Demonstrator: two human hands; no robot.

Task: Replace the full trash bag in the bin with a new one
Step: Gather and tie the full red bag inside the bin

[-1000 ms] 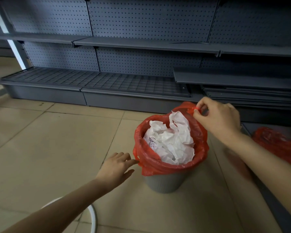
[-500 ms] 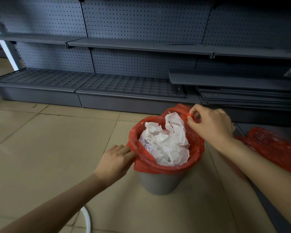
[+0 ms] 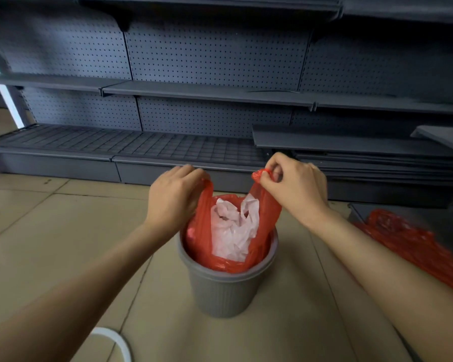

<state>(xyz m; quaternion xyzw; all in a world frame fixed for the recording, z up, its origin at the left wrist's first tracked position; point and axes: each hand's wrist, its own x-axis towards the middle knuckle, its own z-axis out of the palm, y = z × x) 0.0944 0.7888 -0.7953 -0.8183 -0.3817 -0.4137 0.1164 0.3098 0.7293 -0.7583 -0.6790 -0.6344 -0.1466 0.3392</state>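
Glossy red plastic bag (image 3: 264,218), crumpled white paper (image 3: 230,231), ribbed grey bin (image 3: 222,291).

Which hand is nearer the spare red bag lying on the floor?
Right. The right hand pinches the full bag's handle above the bin, on the spare red bag's side. The left hand grips the other handle, farther away.

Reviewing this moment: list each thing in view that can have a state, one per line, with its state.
Full red trash bag: in the bin, edges pulled up off the rim.
Crumpled white paper: inside the bag.
Grey bin: upright on the floor.
Left hand: grips the bag's left edge.
Right hand: pinches the bag's right edge.
Spare red bags: lying at right.
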